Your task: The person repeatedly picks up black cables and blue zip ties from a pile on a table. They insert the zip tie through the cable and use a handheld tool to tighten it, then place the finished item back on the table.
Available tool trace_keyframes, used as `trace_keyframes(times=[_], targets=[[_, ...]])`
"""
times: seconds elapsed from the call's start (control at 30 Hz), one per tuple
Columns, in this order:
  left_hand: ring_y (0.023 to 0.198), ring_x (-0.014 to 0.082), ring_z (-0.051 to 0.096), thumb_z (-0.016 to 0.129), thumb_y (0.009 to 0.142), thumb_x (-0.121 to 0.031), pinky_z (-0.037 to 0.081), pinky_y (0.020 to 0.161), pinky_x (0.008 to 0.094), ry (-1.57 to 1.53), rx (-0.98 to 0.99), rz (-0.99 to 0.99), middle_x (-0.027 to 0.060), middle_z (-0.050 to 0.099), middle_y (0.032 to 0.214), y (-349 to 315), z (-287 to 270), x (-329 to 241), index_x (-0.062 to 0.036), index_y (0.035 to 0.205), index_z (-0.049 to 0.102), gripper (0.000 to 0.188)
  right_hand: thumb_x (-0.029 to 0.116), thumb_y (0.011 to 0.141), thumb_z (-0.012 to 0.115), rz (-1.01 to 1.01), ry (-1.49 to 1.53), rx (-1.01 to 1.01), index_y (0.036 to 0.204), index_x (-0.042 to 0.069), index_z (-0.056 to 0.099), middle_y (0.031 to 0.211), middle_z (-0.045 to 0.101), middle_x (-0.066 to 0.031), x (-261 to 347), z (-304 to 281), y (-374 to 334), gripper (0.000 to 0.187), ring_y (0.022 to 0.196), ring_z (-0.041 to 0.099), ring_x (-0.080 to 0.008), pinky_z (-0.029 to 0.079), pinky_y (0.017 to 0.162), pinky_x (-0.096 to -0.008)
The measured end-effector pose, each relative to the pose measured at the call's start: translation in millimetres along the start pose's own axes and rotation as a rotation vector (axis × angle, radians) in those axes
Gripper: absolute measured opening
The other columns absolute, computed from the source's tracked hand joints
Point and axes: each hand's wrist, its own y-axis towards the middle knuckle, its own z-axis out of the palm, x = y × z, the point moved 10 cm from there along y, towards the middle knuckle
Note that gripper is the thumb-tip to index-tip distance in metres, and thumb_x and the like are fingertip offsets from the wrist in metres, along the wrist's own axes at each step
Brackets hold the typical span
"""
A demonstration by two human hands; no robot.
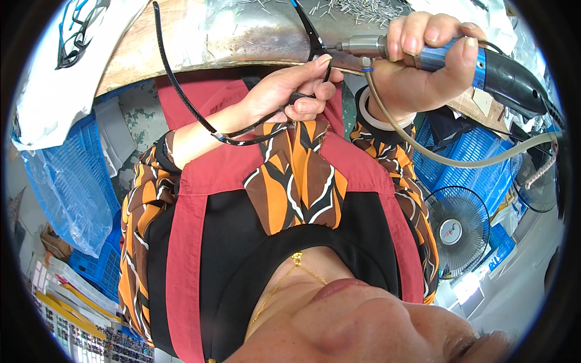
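Observation:
My left hand is closed on a black eyeglass frame, pinching it between thumb and fingers near the table edge. One long thin part of the frame curves out to the left; another runs up over the table. My right hand wraps round a blue and black electric screwdriver with a metal nose. Its thin tip points left at the frame's joint, just above my left fingertips. Whether the tip touches the frame I cannot tell. A beige hose hangs below the right hand.
Small metal pins or screws lie heaped on the worn table. More black and blue eyeglass frames rest on white plastic at the far left. Blue crates stand on both sides, and a fan at right.

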Motion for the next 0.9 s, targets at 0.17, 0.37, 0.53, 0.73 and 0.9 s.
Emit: trace_keyframes(times=[0.17,0.37,0.53,0.73,0.9], targets=[[0.053,0.0033,0.038,0.043,0.109,-0.04,0.027,0.038,0.0161,-0.017,0.084,0.006,-0.0007,0.046,0.078,1.1,1.3,-3.0,-0.0014,0.119,0.052,0.041,0.033,0.102,0.048,0.023,0.021,0.036,0.114,0.018,0.061,0.082,0.061,-0.0023,-4.4,-1.0,1.4,0.023,0.059,0.055,-0.0147,0.039,0.044,-0.028],[0.054,0.0028,0.037,0.044,0.108,-0.041,0.028,0.041,0.0165,0.011,0.191,0.02,-0.0023,0.044,0.076,8.8,6.2,-6.6,-0.003,0.114,0.051,0.039,0.028,0.101,0.05,-0.011,0.01,0.085,0.114,0.019,0.062,0.083,0.06,-0.0036,-1.9,3.4,7.1,0.02,0.058,0.055,-0.015,0.04,0.044,-0.0275],[0.049,0.0017,0.033,0.043,0.109,-0.041,0.023,0.039,0.0162,0.006,0.236,0.009,-0.0041,0.042,0.073,8.6,5.5,-6.5,-0.0032,0.111,0.05,0.039,0.021,0.099,0.052,-0.024,-0.034,0.135,0.111,0.015,0.061,0.078,0.054,-0.0024,-11.7,29.0,10.3,0.016,0.056,0.049,-0.0121,0.038,0.042,-0.025],[0.047,0.0007,0.038,0.041,0.11,-0.036,0.027,0.036,0.0156,-0.207,0.316,-0.073,-0.0027,0.046,0.073,13.2,9.5,-9.5,-0.0035,0.11,0.051,0.034,0.018,0.099,0.059,0.035,0.126,0.172,0.11,0.005,0.056,0.081,0.056,-0.004,-30.6,15.2,23.1,0.018,0.064,0.054,-0.0151,0.045,0.053,-0.0258],[0.045,0.0077,0.044,0.046,0.109,-0.033,0.032,0.036,0.0195,0.118,0.136,0.209,0.0043,0.056,0.075,4.6,3.3,-39.3,-0.0033,0.111,0.053,0.031,0.021,0.099,0.06,-0.041,0.009,-0.184,0.105,0.008,0.056,0.078,0.054,-0.0021,-7.4,-41.6,40.5,0.015,0.061,0.051,-0.0114,0.041,0.051,-0.0242]])
